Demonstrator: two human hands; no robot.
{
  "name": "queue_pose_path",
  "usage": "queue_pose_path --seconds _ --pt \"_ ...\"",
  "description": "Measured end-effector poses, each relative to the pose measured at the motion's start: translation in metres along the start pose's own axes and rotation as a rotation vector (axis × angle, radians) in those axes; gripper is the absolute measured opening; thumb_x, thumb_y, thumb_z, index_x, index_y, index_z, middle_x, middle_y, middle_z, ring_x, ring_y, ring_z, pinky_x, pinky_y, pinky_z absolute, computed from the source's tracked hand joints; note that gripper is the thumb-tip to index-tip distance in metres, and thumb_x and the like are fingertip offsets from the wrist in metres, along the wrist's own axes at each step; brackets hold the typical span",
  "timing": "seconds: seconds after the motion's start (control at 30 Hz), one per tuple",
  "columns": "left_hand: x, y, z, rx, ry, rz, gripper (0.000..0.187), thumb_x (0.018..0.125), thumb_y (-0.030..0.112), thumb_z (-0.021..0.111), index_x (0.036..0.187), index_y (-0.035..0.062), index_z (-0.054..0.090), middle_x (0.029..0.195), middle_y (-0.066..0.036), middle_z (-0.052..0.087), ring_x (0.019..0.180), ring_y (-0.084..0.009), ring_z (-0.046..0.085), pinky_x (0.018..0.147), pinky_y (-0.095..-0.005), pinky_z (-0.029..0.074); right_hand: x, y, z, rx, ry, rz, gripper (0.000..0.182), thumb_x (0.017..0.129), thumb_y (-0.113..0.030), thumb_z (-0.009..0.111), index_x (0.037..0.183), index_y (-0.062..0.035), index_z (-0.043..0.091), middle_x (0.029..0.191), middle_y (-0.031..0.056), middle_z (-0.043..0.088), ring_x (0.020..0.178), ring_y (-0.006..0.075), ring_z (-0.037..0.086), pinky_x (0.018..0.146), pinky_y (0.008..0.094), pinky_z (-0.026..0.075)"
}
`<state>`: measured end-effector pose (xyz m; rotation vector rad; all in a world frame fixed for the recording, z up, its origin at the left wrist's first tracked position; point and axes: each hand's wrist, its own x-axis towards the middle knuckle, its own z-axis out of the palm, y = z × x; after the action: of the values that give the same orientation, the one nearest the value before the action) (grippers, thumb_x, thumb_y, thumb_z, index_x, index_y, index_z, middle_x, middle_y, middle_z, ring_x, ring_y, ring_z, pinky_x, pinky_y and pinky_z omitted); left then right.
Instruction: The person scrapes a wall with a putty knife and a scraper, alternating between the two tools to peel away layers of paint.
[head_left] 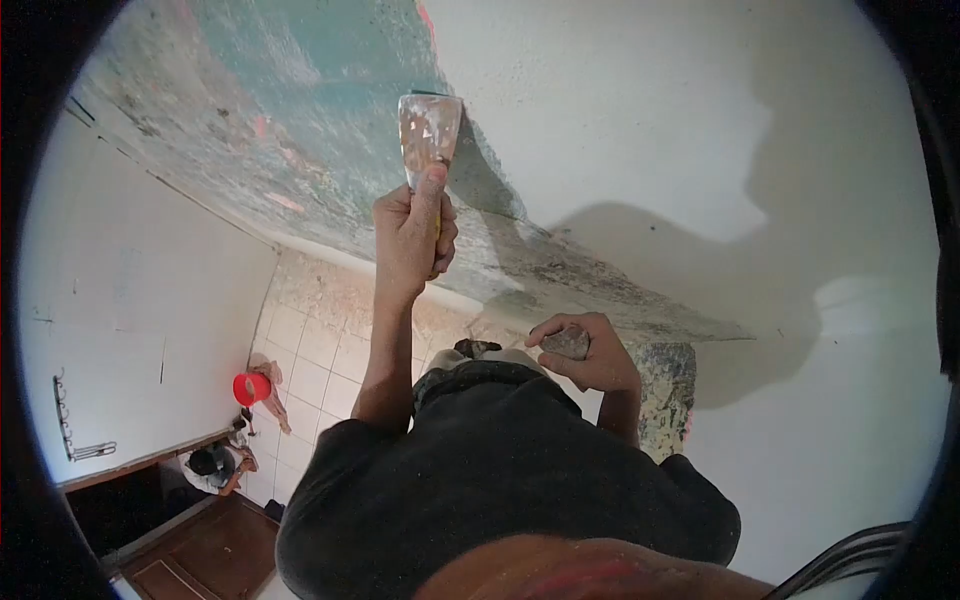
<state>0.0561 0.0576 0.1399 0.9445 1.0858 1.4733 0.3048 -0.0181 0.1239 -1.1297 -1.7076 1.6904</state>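
My left hand (412,235) is wrapped round the handle of a scraper (430,128), thumb along the base of its blade. The broad blade, spotted with white and brown residue, points up and lies at the wall, by the border between the green scraped patch (330,60) and the white paint (600,100). Lower and to the right, my right hand (600,355) holds a grey, stone-like piece (567,343) between thumb and fingers, in front of my body and away from the scraper.
A person (210,465) crouches at the lower left, near a brown door (205,550). A red bucket (252,388) stands on the tiled floor (318,345). Hooks (63,415) hang on the left wall. Dark cables (850,560) show at the lower right.
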Motion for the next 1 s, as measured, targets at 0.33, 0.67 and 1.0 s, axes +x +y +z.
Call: queue_pose_path --seconds 0.33,0.67,1.0 --pt "0.003 0.005 0.003 0.007 0.054 0.011 0.054 0.096 0.047 0.056 0.060 0.0075 0.049 0.042 0.001 0.038 0.029 -0.0069 0.033 0.028 -0.0237 0.023 0.004 0.018 0.002 0.003 0.061 -0.323 0.019 0.079 -0.005 0.072 0.097 -0.0021 0.071 0.062 0.0004 0.062 0.040 0.0034 0.049 0.038 0.0207 0.037" --pt "-0.001 0.002 -0.001 0.025 0.026 -0.045 0.054 0.098 0.044 0.054 0.059 0.0072 0.048 0.042 0.001 0.038 0.029 -0.0069 0.033 0.027 -0.0239 0.022 -0.003 -0.002 -0.006 0.072 -0.043 -0.013 0.021 0.081 -0.012 0.072 0.100 -0.0037 0.071 0.096 0.0083 0.071 0.091 0.0168 0.065 0.085 0.0339 0.050" --pt "0.003 0.004 0.001 0.033 -0.004 -0.036 0.055 0.096 0.048 0.056 0.059 0.0074 0.049 0.042 0.001 0.038 0.029 -0.0062 0.032 0.028 -0.0226 0.022 -0.001 -0.001 -0.006 0.049 0.010 -0.013 0.019 0.080 -0.011 0.073 0.098 -0.0045 0.071 0.095 0.0080 0.071 0.091 0.0169 0.065 0.085 0.0337 0.050"
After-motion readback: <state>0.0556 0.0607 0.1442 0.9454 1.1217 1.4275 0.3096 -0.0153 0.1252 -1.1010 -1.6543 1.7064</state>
